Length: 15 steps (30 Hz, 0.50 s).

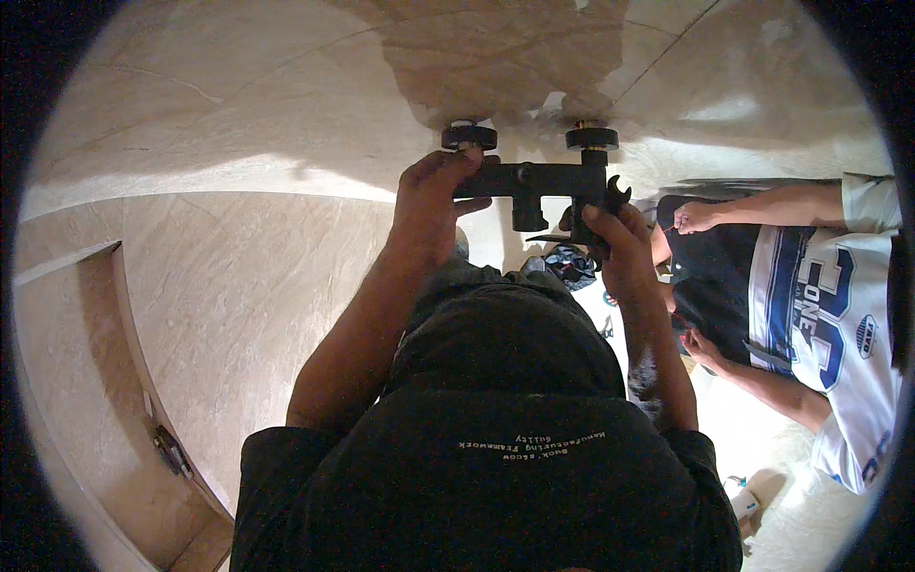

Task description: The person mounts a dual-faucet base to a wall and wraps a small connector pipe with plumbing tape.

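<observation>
One black tap body is seen against the marble wall. Two round black flanges are counted on it, a left flange and a right flange. One spanner is seen. Two hands of the wearer are counted on the tap, the left hand and the right hand. One other person is seen at the right, with two hands shown, an upper hand and a lower hand. One dark bag is seen below the tap.
</observation>
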Each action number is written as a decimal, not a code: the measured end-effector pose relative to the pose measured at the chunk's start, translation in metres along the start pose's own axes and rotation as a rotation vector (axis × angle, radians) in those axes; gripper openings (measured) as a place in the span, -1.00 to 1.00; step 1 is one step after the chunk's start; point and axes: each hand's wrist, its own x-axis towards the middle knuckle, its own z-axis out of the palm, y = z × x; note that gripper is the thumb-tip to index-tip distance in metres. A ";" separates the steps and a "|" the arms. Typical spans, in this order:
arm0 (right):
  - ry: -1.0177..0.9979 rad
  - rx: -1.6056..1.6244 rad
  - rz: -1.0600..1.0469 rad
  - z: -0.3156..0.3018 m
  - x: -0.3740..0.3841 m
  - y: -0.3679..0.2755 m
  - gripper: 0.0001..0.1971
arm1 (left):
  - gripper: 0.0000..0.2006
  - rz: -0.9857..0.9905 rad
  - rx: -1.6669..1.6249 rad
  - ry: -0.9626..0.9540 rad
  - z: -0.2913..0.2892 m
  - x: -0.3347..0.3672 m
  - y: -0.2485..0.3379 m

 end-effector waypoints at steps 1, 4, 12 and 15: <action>-0.006 0.006 -0.005 -0.001 0.001 0.001 -0.67 | -0.64 0.008 -0.050 -0.035 -0.002 0.000 0.001; 0.023 0.001 0.000 0.006 -0.002 -0.005 -0.71 | -0.62 0.002 -0.147 -0.069 0.002 -0.009 0.009; -0.016 -0.035 -0.018 0.002 -0.001 -0.004 -0.71 | -0.60 0.020 0.052 -0.016 -0.008 0.003 -0.004; -0.027 -0.064 -0.014 -0.005 0.001 -0.001 -0.68 | -0.61 -0.031 -0.089 -0.079 -0.011 0.000 -0.004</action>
